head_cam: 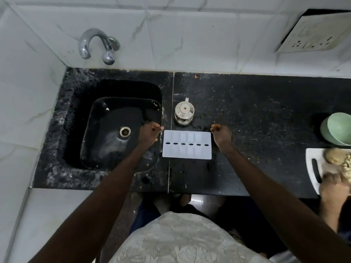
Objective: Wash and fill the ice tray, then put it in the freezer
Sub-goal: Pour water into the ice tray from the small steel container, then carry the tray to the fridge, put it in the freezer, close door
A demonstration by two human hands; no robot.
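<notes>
**Ice tray still dry on the counter, hands poised either side**

The white plastic ice tray (187,144) lies flat on the speckled black stone counter (266,103), at 3 o'clock from the glossy black sink (114,133). Left hand (149,134) and right hand (222,135) flank it, fingers curled, gripping nothing. A careless lift could knock the steel container (184,113) at 12 o'clock; wet, smooth plastic may slip under the chrome tap (98,44).
</notes>
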